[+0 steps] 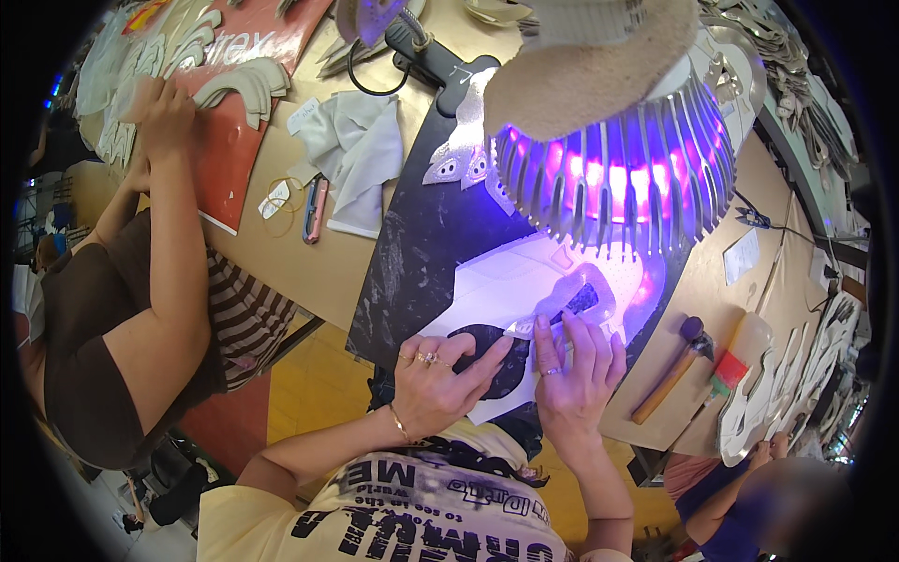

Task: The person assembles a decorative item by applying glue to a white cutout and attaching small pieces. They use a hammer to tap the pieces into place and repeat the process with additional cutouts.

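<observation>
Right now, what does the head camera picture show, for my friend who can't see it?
Two hands, left and right, press a white cutout piece onto a dark mat under a purple lamp. A hammer lies to the right.

Bench (pixel 328 272): tan worktop running diagonally from upper left to right edge
Mat (pixel 412 253): black, scuffed, lying on the bench
Lamp (pixel 609 140): finned housing, close overhead, casting violet light on the mat
Floor (pixel 309 384): yellow-orange, visible below the bench edge
Right side (pixel 815 234): second tan surface, beside the bench
</observation>
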Tool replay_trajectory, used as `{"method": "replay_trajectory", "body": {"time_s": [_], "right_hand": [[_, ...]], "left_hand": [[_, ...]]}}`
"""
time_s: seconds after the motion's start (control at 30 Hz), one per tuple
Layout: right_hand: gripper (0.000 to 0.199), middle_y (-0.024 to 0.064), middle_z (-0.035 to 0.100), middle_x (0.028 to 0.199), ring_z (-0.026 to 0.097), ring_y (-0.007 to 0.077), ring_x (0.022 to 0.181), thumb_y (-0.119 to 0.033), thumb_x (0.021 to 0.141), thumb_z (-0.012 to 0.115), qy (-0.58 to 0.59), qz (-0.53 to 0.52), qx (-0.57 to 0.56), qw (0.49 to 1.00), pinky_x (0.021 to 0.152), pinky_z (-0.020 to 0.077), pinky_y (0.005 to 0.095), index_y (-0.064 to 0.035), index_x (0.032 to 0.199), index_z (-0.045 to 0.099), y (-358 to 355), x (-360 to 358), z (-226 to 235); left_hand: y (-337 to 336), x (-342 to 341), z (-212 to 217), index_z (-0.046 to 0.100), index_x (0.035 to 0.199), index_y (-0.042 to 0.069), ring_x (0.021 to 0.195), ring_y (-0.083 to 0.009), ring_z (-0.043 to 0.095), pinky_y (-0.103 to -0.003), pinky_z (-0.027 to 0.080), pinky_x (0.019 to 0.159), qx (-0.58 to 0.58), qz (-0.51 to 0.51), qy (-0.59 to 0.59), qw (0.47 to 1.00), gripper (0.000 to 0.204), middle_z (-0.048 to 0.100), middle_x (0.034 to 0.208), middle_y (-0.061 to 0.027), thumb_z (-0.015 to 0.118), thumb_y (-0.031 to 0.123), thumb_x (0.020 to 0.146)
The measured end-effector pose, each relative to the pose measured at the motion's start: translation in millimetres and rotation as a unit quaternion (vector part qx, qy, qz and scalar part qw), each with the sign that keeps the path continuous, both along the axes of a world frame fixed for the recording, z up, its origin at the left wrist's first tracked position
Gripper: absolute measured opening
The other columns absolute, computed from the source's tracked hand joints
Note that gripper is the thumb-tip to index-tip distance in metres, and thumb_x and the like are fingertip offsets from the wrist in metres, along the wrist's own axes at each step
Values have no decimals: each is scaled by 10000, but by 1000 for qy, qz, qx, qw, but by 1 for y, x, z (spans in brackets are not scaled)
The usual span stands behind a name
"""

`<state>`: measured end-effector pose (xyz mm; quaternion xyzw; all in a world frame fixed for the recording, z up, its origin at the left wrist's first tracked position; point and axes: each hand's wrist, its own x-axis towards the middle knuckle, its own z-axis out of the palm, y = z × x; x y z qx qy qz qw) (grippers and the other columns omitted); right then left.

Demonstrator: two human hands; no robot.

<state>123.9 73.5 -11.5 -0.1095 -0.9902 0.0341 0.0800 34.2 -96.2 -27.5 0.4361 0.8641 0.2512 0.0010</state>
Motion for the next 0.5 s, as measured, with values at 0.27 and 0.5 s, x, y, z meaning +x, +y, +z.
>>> {"method": "replay_trajectory", "body": {"time_s": [0.27, 0.5], "right_hand": [[411, 106, 637, 1247, 578, 263, 1179, -53, 860, 635, 10, -18, -3, 1000, 1102, 294, 501, -130, 1259, 700, -6, 1, -1], [429, 91, 643, 1220, 587, 253, 1166, -49, 855, 645, 9, -8, 4, 1000, 1109, 283, 499, -126, 1274, 695, -3, 2, -3]], "left_hand": [[1, 1, 0, 698, 1283, 290, 787, -147, 471, -357, 317, 792, -10, 8, 20, 1000, 472, 498, 907, 45, 762, 305, 816], [6, -1, 2, 689, 1297, 290, 794, -149, 467, -360, 303, 798, -41, 14, 23, 999, 464, 509, 924, 43, 749, 372, 844]]}}
